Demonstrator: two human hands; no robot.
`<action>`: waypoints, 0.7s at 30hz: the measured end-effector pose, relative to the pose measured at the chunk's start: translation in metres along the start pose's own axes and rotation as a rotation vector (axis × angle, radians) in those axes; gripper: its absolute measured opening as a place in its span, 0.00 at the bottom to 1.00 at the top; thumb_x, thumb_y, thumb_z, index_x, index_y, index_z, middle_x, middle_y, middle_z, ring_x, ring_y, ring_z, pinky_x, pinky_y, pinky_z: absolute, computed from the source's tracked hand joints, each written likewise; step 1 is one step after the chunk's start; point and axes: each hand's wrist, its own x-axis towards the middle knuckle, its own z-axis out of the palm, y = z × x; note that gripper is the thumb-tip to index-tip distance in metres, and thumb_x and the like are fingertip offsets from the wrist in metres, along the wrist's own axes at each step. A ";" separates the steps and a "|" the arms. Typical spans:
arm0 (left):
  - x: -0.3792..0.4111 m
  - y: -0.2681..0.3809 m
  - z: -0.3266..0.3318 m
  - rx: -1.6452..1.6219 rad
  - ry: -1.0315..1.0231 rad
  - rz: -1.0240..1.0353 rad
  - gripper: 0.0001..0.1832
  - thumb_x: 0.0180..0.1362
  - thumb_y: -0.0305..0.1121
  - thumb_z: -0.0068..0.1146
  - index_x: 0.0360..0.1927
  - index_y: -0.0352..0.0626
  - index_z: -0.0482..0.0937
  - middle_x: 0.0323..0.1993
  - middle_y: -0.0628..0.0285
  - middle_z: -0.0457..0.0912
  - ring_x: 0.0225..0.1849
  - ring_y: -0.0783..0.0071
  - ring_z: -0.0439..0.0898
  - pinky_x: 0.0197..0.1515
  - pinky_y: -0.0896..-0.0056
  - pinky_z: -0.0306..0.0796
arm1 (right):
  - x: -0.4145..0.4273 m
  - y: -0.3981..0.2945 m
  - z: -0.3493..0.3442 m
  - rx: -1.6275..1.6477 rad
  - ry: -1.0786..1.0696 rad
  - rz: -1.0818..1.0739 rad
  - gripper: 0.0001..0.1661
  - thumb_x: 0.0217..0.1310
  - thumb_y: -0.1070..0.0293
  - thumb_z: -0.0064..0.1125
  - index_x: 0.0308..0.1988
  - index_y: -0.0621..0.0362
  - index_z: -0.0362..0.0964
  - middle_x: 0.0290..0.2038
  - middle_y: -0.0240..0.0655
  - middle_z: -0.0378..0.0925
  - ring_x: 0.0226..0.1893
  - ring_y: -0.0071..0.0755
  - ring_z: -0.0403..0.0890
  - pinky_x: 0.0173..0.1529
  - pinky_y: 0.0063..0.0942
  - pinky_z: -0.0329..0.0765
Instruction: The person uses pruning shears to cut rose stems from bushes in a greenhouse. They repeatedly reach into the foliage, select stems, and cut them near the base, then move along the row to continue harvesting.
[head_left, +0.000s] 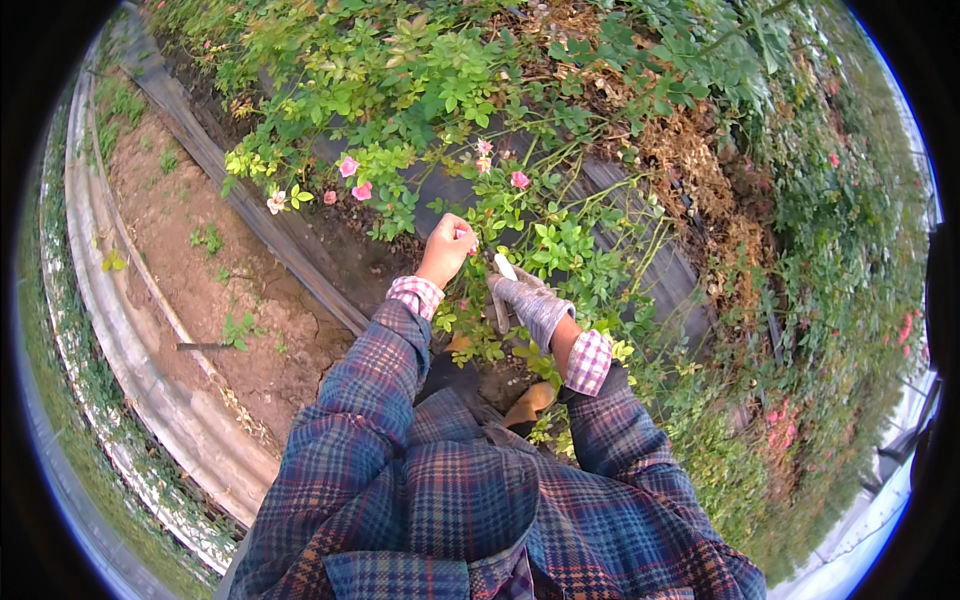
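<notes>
My left hand is bare, its fingers curled in over the rose bushes. A bit of pink petal shows at its fingertips, most of it hidden by the hand. Close to its right, my right hand wears a grey, soiled knit glove and grips a hand tool with a white end. A greyish part shows below the glove, but the tool's exact kind is unclear. Green rose leaves surround both hands. Just beyond them bloom several pink roses, one a pink rose and another a paler rose.
Dark ground-cover fabric lies under the stems. Dry brown plant litter is heaped at right, before a dense row of bushes. Bare soil and a pale plastic sheet run along the left. A tan shoe shows below my hands.
</notes>
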 end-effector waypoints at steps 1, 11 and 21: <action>-0.002 0.004 0.002 0.047 -0.001 0.008 0.05 0.56 0.28 0.53 0.34 0.41 0.69 0.25 0.68 0.73 0.26 0.83 0.71 0.27 0.81 0.65 | 0.003 -0.001 0.001 0.063 -0.001 0.006 0.28 0.57 0.58 0.58 0.56 0.53 0.62 0.32 0.32 0.76 0.24 0.28 0.79 0.24 0.27 0.74; 0.005 0.015 -0.027 -0.140 0.017 -0.296 0.04 0.55 0.26 0.48 0.34 0.41 0.70 0.22 0.65 0.75 0.19 0.84 0.69 0.18 0.81 0.62 | -0.023 0.018 -0.011 0.212 0.012 -0.041 0.28 0.58 0.61 0.57 0.58 0.48 0.61 0.24 0.31 0.73 0.14 0.24 0.73 0.20 0.25 0.76; 0.022 0.071 0.033 0.998 -0.077 0.282 0.25 0.50 0.47 0.62 0.46 0.45 0.68 0.34 0.54 0.80 0.34 0.55 0.80 0.36 0.57 0.72 | -0.051 0.058 -0.019 0.311 0.142 -0.067 0.26 0.58 0.63 0.58 0.56 0.54 0.63 0.27 0.29 0.76 0.15 0.22 0.74 0.17 0.20 0.71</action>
